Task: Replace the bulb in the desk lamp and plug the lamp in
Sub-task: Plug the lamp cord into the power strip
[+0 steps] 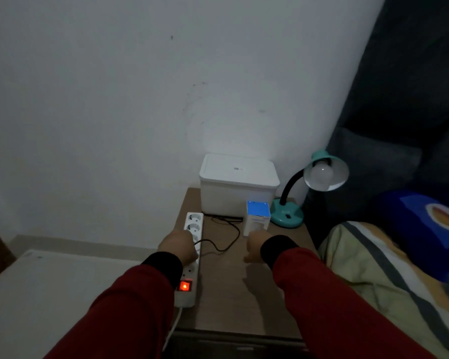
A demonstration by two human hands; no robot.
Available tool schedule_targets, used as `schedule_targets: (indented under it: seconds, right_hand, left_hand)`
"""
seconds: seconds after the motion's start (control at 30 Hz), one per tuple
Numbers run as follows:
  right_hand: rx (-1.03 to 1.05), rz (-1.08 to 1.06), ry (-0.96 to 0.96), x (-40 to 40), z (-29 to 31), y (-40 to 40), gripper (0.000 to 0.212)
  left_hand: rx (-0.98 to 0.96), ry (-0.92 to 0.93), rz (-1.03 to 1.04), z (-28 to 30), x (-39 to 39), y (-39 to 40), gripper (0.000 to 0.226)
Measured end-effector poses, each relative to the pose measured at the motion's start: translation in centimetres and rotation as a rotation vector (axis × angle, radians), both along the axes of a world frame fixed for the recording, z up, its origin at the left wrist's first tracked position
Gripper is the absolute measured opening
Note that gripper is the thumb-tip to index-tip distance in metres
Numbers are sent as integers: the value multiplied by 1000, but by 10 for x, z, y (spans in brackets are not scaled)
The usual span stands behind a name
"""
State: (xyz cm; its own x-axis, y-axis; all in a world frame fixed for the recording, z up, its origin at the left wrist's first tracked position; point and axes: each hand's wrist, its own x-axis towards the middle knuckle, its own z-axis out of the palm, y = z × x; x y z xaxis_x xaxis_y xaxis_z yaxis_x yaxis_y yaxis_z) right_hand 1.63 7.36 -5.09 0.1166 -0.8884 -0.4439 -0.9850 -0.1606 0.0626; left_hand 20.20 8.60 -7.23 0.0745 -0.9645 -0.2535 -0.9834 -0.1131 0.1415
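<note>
A dim room is showing from above, with a plain white wall (140, 99) filling most of the view. Along the right side a bed with a striped pale yellow and grey blanket (389, 275) is lying beside a dark grey padded headboard (412, 86), and a blue printed pillow (425, 224) is resting on the blanket.

Between the wall and the bed, a small brown wooden bedside table (233, 294) is standing.

At the back of the table, against the wall, a white plastic lidded storage box (237, 185) is sitting closed, so its contents are hidden. Just in front of its right corner a small white and blue cardboard bulb box (257, 218) is standing upright, also closed.

To the right of the boxes, a teal desk lamp with a black bendable neck (290, 203) is standing on the back right corner of the table. A white round bulb (322, 174) is sitting in its shade, unlit, facing the camera.

Along the table's left edge a white power strip with a glowing red switch (191, 255) is lying. A thin black cord (228, 237) is curling across the table from the lamp's side toward the strip.

Two arms in dark red sleeves (130, 301) are reaching forward. The left hand (178, 246) is resting on the power strip, closed around the cord's end at a socket; the plug itself is hidden. The right hand (254, 246) is hovering just in front of the bulb box, loosely curled, gripping nothing visible.
</note>
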Motion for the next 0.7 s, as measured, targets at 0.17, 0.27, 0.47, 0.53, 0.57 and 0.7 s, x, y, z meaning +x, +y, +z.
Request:
schedule_targets:
  seconds: [0.17, 0.27, 0.47, 0.53, 0.57, 0.7]
  right_hand:
    - [-95, -20, -12, -43, 20, -7, 49]
    - [-131, -59, -22, -71, 28, -14, 43]
    - [-147, -166, -74, -127, 21, -35, 30]
    - [-132, -201, -113, -144, 8, -46, 22]
    - [-124, -224, -131, -151, 0, -52, 21]
    - [-156, -333, -256, -174, -32, -71, 40]
  left_hand:
    - [-42, -46, -74, 25, -44, -18, 41]
    - [-91, -66, -156, 36, -79, -29, 31]
    - [-96, -20, -295, 29, -154, -61, 30]
    - [-88, 18, -330, 18, -180, -72, 30]
    - [-84, 32, -347, 11, -192, -78, 30]
    - [-78, 122, -368, -18, -230, -98, 34]
